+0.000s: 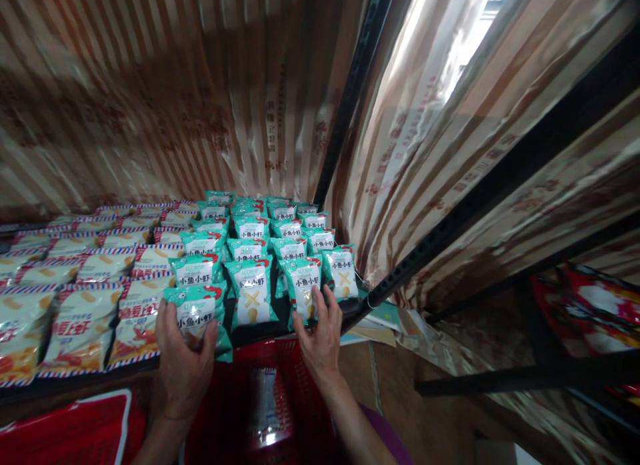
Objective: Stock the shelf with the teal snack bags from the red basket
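Observation:
My left hand (181, 368) has thumb and fingers on either side of a teal and white snack bag (196, 312) at the front of the left teal row. My right hand (321, 342) grips the lower part of another teal snack bag (304, 284), which stands at the shelf's front edge. Between them a third teal bag (251, 293) leans upright, touched by neither hand. Behind these, several matching teal bags (250, 226) stand in rows. One more teal bag (343, 268) is just right of my right fingers.
Rows of cream snack bags (80, 328) with striped edges fill the left side. Below is a red basket (225, 412) holding a small clear packet (267, 402); a red container (65, 432) is at lower left. A black metal post (425, 248) slants across the right, before striped curtains (270, 118).

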`<action>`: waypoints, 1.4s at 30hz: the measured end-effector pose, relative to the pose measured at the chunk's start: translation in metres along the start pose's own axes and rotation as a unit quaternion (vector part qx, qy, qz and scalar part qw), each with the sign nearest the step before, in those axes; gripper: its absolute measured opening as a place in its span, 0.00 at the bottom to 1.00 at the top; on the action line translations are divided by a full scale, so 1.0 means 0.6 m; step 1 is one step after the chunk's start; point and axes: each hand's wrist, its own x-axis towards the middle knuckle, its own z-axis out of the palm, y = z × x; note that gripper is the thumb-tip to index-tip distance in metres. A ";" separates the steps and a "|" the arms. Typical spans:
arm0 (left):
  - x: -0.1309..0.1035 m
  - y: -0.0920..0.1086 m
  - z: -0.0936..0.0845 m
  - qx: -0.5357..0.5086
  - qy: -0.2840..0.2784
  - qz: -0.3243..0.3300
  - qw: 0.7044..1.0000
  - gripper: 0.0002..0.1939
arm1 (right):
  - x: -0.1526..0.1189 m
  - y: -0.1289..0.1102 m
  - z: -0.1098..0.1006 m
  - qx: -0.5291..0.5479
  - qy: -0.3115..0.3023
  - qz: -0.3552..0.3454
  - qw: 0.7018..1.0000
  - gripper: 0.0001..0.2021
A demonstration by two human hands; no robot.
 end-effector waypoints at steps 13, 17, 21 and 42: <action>0.004 0.008 -0.001 0.002 -0.003 -0.006 1.000 0.39 | 0.005 0.000 0.017 0.021 0.000 -0.027 0.999 0.27; 0.003 0.005 -0.001 0.001 -0.009 -0.008 1.000 0.40 | 0.006 0.004 0.019 0.026 0.000 -0.032 0.999 0.27; 0.001 0.002 -0.002 0.001 -0.012 -0.005 1.000 0.40 | 0.006 0.006 0.016 0.026 -0.002 -0.036 0.999 0.28; 0.002 0.001 -0.005 0.015 -0.012 0.014 1.000 0.41 | 0.000 0.014 0.008 0.023 -0.022 -0.057 0.998 0.28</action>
